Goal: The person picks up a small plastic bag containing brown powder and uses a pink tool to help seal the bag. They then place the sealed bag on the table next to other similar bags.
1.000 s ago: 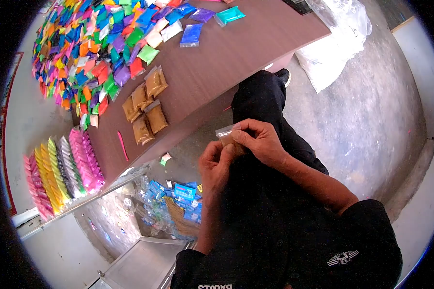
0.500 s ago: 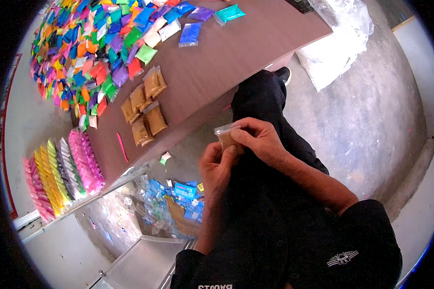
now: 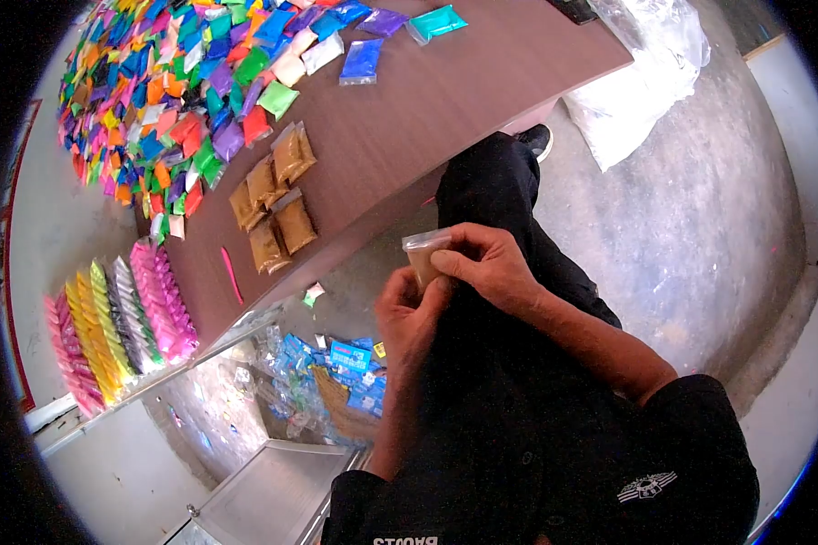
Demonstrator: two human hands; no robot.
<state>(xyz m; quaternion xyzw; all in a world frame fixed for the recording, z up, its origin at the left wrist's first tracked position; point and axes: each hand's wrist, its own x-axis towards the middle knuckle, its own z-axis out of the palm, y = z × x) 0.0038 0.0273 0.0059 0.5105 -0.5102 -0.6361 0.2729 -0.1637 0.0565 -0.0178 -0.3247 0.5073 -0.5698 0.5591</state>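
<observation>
Between my two hands, above my lap, is a small clear zip bag (image 3: 422,258) with brown contents. My left hand (image 3: 411,311) grips its lower left part, thumb pointing up. My right hand (image 3: 487,263) pinches the right side near the zip strip, thumb across the front. The bag's top edge points up and is plainly visible; its lower part is hidden by my fingers. Several filled brown bags (image 3: 294,223) lie in a cluster on the table to the left, apart from my hands.
A large heap of colorful packets (image 3: 191,82) covers the far left of the brown table (image 3: 409,136). Rows of twisted packs (image 3: 162,300) and a pink tool (image 3: 232,274) lie near its edge. Blue packaging (image 3: 354,368) is on the floor below. A white sack (image 3: 623,100) stands beyond.
My right thumb has shifted slightly down and left on the bag, and more of the bag's front shows. Both hands keep hold of it; the view has shifted a little.
</observation>
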